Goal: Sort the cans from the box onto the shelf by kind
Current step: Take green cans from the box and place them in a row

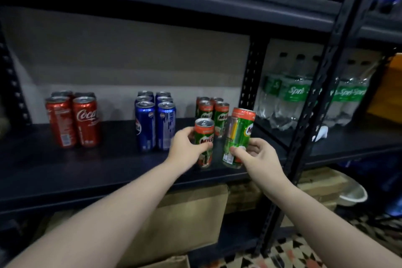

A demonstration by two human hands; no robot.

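Green-and-red printed metal was what both hands had hold of: the left hand [186,148] wrapped its fingers and thumb round the middle of one Milo can [204,143], which stood upright with its base at or just above the dark shelf board [65,169]; whether it touched could not be told. The right hand [253,154] pinched a second Milo can [238,137] low on its body, thumb in front and fingers behind, so that most of the can rose above the grip, leaning slightly to the right and clear of the board.

Beyond the left-hand grip, just behind its can, stood the Milo group [214,113] already on the shelf. Further to the left of that grip stood the blue cans [155,119], and well beyond them the red Coca-Cola cans [74,119].

Judging by their look, these were slim, sealed cans: rigid, smooth-walled, probably fairly heavy for their width, and glossy enough to slip in a loose hold. A low pinch like the right hand's seemed likely to leave the can top-heavy; a wrap round the middle, as on the left, looked the steadier place to hold. Being tall and narrow, each would likely topple if set down tilted or knocked against its neighbours.
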